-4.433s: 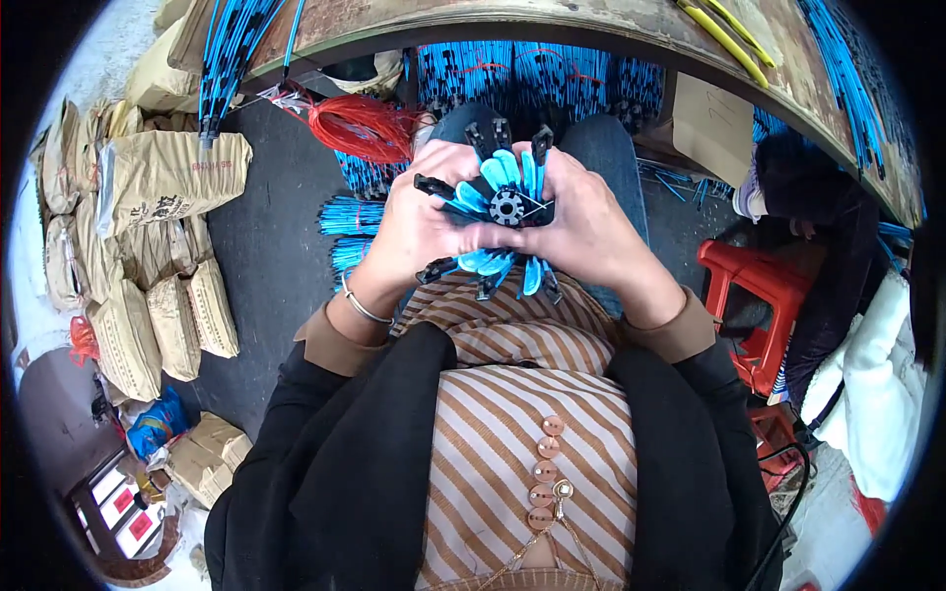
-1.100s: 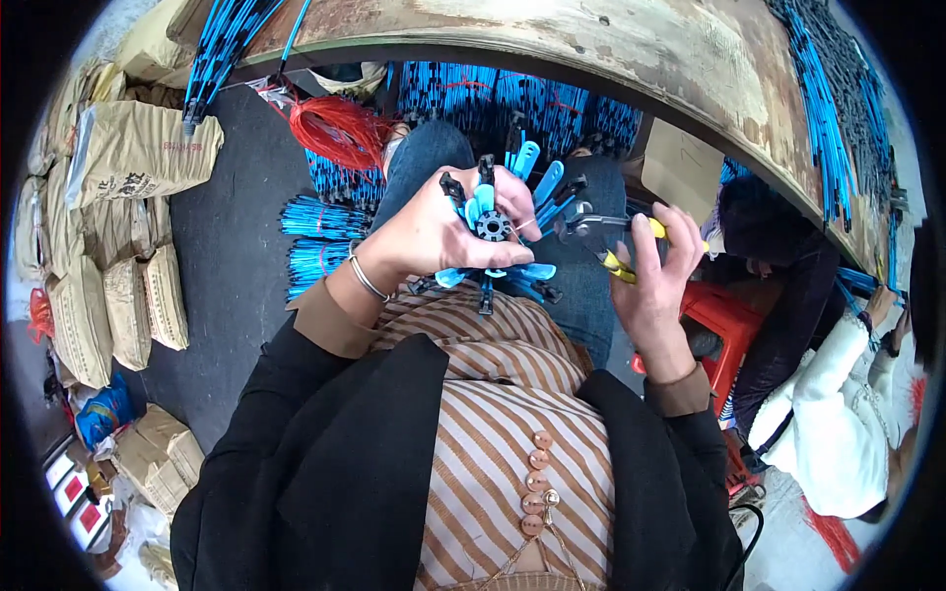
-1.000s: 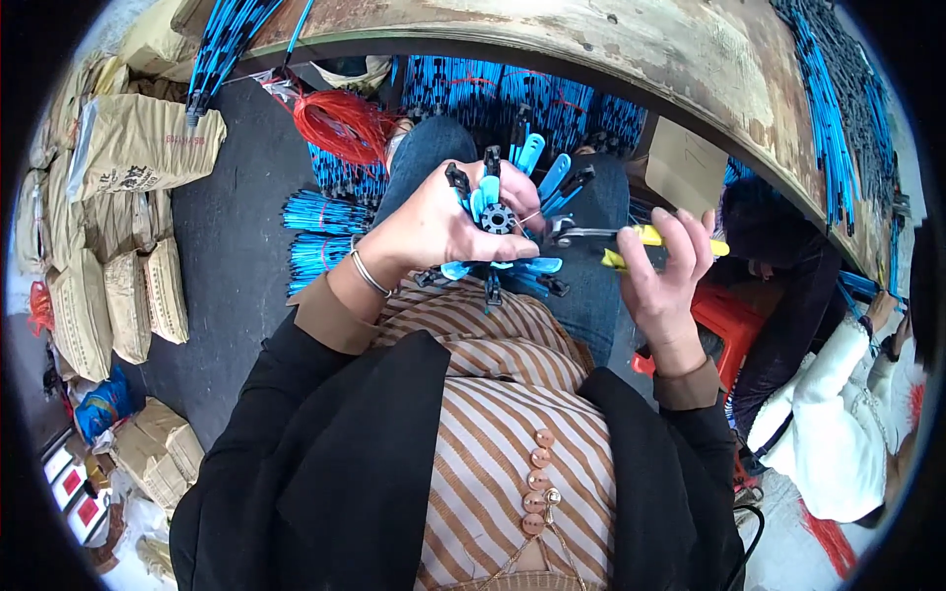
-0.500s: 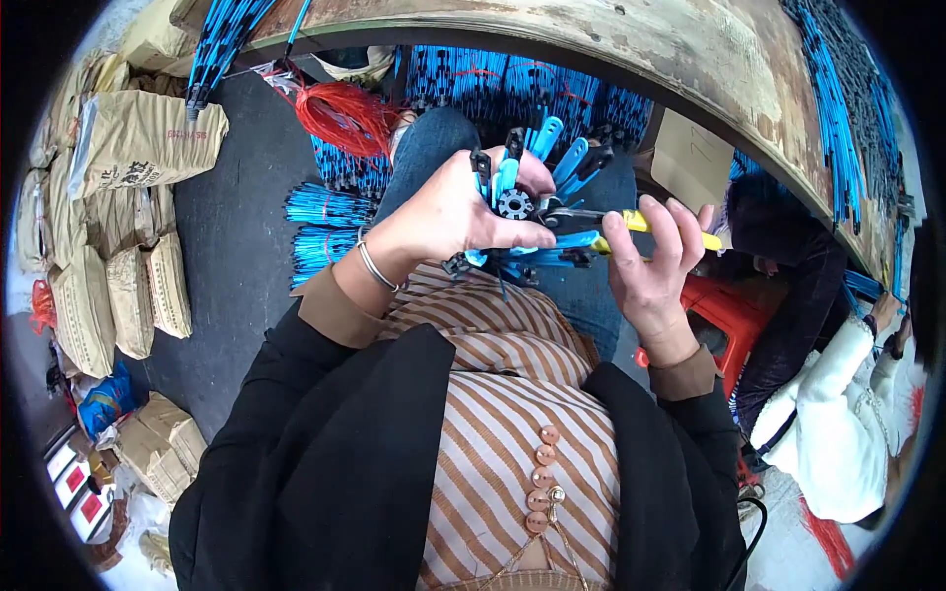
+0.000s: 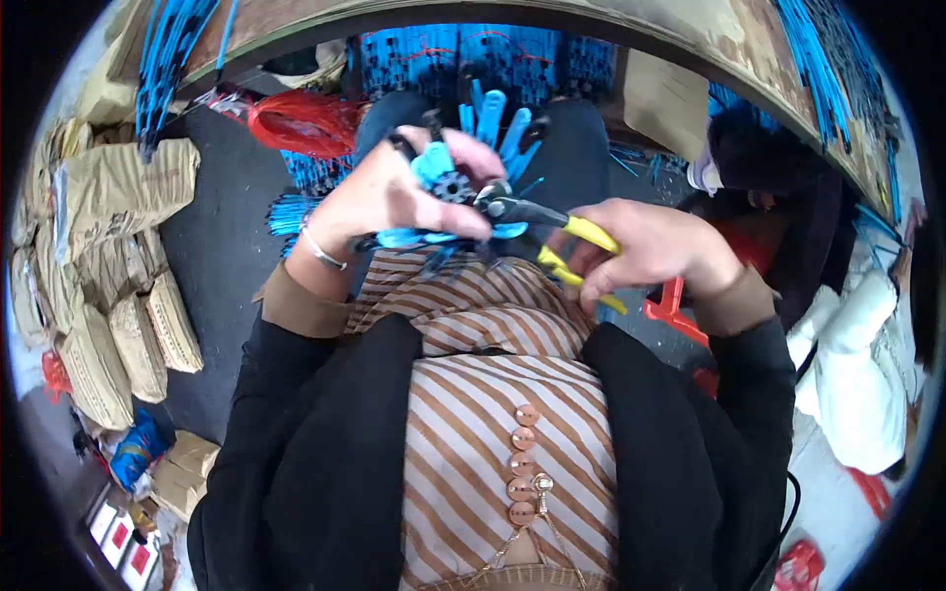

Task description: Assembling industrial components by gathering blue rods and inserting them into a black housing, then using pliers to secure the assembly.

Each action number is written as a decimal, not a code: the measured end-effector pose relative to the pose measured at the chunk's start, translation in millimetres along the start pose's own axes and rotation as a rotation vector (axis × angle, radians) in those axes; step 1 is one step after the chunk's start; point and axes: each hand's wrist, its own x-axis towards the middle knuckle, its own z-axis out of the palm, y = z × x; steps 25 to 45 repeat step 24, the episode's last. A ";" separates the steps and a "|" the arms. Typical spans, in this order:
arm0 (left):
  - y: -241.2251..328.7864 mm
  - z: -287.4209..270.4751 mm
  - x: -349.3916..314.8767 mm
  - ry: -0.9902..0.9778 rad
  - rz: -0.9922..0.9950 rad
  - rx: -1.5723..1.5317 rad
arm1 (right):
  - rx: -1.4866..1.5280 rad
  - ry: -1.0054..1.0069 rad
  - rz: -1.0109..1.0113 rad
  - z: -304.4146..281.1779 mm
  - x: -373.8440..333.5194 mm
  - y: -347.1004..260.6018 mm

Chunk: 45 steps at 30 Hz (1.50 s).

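Note:
My left hand (image 5: pixel 379 192) is closed around a cluster of blue and black plastic strips (image 5: pixel 490 116) that fan out in several directions. A notched black hub (image 5: pixel 454 187) shows between its thumb and fingers. My right hand (image 5: pixel 655 241) is curled around pliers (image 5: pixel 589 232) with yellow handles, and the handles stand apart. The dark jaws (image 5: pixel 522 211) are at the cluster beside the hub, close to my left thumb tip. Whether they grip a part there I cannot tell. Motion blurs the strips below the thumb.
A wooden bench (image 5: pixel 394 22) curves across the far side. Beneath it stand bundled blue and black strips (image 5: pixel 414 64) and a carton (image 5: pixel 665 103). Red string (image 5: pixel 305 125) lies at the left, beyond it stacked paper sacks (image 5: pixel 128 192). A person in a white sleeve (image 5: pixel 855 320) is at the right.
My right hand has turned over the pliers, whose handles now spread apart and slant toward me. The cluster in my left hand has shifted left and slightly nearer. The whole view has moved a little.

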 end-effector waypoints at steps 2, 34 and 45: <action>3.5 -2.0 6.2 -0.233 0.113 0.075 | 0.342 -0.382 0.004 -5.2 18.7 35.7; 10.8 -11.6 -11.5 0.053 -0.043 0.071 | 0.012 0.047 -0.289 3.8 21.5 38.5; 10.8 -11.6 -11.5 0.053 -0.043 0.071 | 0.012 0.047 -0.289 3.8 21.5 38.5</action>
